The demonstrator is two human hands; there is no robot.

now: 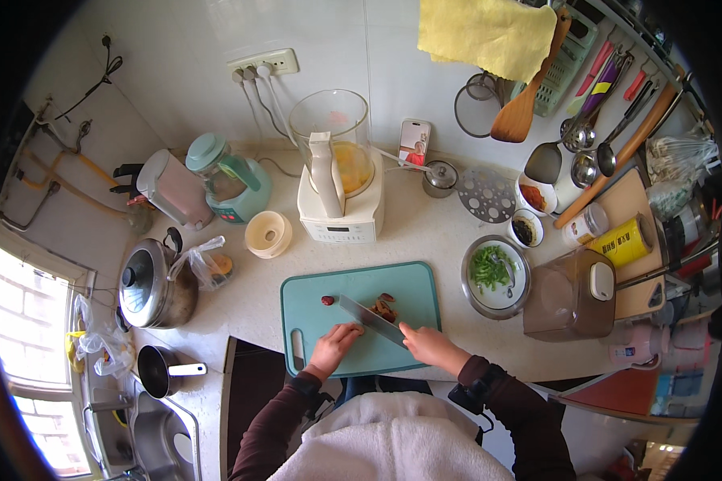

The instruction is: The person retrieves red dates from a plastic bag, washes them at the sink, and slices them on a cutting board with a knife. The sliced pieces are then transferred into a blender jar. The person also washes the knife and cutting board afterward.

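Note:
A teal cutting board (409, 280) lies at the counter's front edge before me. My right hand (433, 346) grips the handle of a broad-bladed kitchen knife (369, 321), whose blade slants across the board toward the far left. My left hand (337, 346) rests on the board just left of the blade, its fingers curled together; what they hold, if anything, is hidden. Past the blade sits a small pile of dark reddish-brown cut pieces (384, 308). One small dark red fruit, like a dried date (327, 301), lies alone beyond my left hand.
Behind the board stands a blender (341, 220) with a clear jug holding something yellow. A bowl of chopped greens (489, 268) and a brown container (569, 295) are at right. Left are a lidded pot (156, 289), a plastic bag (208, 264) and a small pan (159, 371).

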